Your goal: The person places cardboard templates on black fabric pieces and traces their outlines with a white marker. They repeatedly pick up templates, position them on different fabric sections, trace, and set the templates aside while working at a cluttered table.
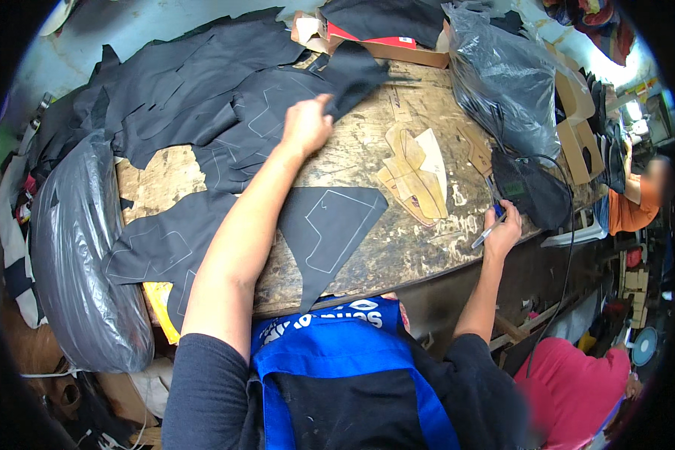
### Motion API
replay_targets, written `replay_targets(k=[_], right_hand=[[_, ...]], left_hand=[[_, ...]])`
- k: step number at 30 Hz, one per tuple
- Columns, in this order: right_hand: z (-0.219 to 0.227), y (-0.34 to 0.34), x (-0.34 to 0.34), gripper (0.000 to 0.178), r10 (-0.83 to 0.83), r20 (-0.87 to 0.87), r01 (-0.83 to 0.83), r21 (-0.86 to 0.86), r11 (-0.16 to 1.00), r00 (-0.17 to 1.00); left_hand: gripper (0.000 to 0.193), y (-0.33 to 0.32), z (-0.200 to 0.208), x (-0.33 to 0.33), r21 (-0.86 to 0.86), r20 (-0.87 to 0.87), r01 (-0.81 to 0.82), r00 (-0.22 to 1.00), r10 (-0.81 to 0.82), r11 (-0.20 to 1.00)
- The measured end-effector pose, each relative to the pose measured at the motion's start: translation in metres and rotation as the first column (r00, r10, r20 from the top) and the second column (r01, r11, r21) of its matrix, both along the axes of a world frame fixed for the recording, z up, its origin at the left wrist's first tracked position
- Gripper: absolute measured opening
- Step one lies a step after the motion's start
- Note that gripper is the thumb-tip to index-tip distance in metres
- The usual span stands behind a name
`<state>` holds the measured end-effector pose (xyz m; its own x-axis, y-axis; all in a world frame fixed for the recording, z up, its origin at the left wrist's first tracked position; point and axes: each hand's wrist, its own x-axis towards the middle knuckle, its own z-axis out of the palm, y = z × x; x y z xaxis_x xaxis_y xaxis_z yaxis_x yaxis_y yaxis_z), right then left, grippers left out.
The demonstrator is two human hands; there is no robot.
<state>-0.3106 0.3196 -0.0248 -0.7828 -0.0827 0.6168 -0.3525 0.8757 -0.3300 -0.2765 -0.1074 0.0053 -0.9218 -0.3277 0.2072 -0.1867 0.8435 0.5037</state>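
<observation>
My left hand (307,126) reaches across the wooden table, its fingers closed at the edge of a dark leather piece (358,73) that is lifted and slightly blurred. Near the right table edge, my right hand (505,227) grips a slim pen (483,238) with its tip pointing down and left. Just above those fingers lies a tool with blue and metal parts (496,204), partly hidden. A black leather piece (336,225) with a pale drawn outline lies in front of me. More marked black leather (154,244) spreads under and beside my left forearm.
Tan card templates (415,176) lie mid-table. A black leather pile (172,82) covers the far left, beside a plastic-wrapped bundle (86,255). At far right are a clear plastic bag (506,82), a cardboard box (575,131), a black pouch (529,187) and a cable. Two people are at right.
</observation>
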Motion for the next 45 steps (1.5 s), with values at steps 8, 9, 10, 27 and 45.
replay_targets(k=[8, 9, 10, 27, 45], right_hand=[[0.008, 0.000, 0.005, 0.026, 0.173, -0.048, -0.178, -0.137, 0.974, 0.984], [0.008, -0.001, 0.008, 0.028, 0.184, -0.015, -0.184, -0.189, 0.965, 0.983], [0.010, -0.001, 0.010, 0.028, 0.165, 0.022, -0.157, -0.191, 0.969, 0.986], [0.064, -0.308, -0.093, 0.063, -0.272, 0.539, 0.158, 0.250, 0.955, 0.797], [0.067, -0.341, -0.125, 0.034, -0.118, 0.843, 0.028, 0.121, 0.992, 0.525]], left_hand=[[0.029, -0.038, -0.015, 0.004, 0.755, -0.178, 0.027, 0.970, 0.165, 0.655], [0.029, -0.039, -0.016, 0.004, 0.780, -0.185, 0.038, 0.968, 0.172, 0.625], [0.028, -0.039, -0.018, 0.004, 0.809, -0.185, 0.045, 0.966, 0.181, 0.586], [0.029, -0.037, -0.026, 0.007, 0.758, -0.328, 0.097, 0.911, 0.248, 0.646], [0.029, -0.031, -0.030, 0.007, 0.640, -0.419, 0.080, 0.870, 0.260, 0.765]])
